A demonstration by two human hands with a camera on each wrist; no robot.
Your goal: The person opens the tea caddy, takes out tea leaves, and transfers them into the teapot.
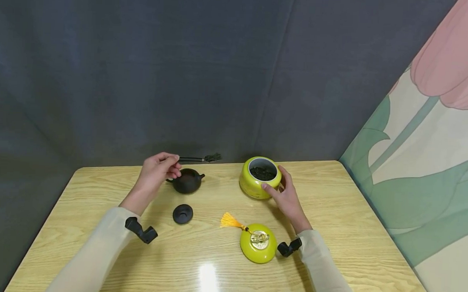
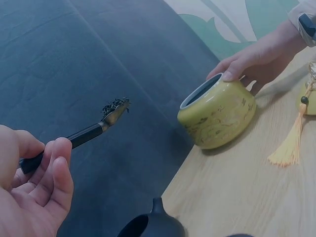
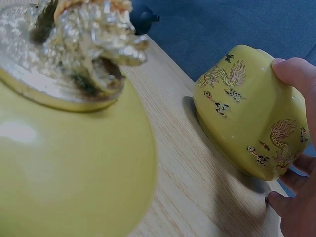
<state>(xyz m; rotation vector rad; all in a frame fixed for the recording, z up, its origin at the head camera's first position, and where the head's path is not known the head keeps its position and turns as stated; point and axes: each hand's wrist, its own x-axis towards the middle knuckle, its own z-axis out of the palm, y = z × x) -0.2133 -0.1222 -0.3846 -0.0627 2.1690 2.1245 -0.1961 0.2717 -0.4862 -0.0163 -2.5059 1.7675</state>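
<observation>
My left hand [image 1: 160, 169] pinches the dark handle of a tea scoop [image 2: 89, 134], whose metal bowl is heaped with dark tea leaves [image 2: 114, 106]. Just under that hand stands a small dark teapot [image 1: 187, 182], its top open and its spout to the right. My right hand [image 1: 284, 191] holds a yellow tea jar [image 1: 251, 188] at its right side, thumb near the rim. More dark leaves lie inside the jar, seen in the head view. In the right wrist view, dragons decorate the jar's wall, and the jar looks slightly tilted with its base at the table.
The teapot's dark lid [image 1: 182, 214] lies on the wooden table [image 1: 174, 265] in front of the pot. Nearer my right forearm is the yellow jar lid [image 1: 257, 251] with a gold knob and an orange tassel [image 1: 230, 221]. A dark curtain [image 1: 182, 74] hangs behind the table.
</observation>
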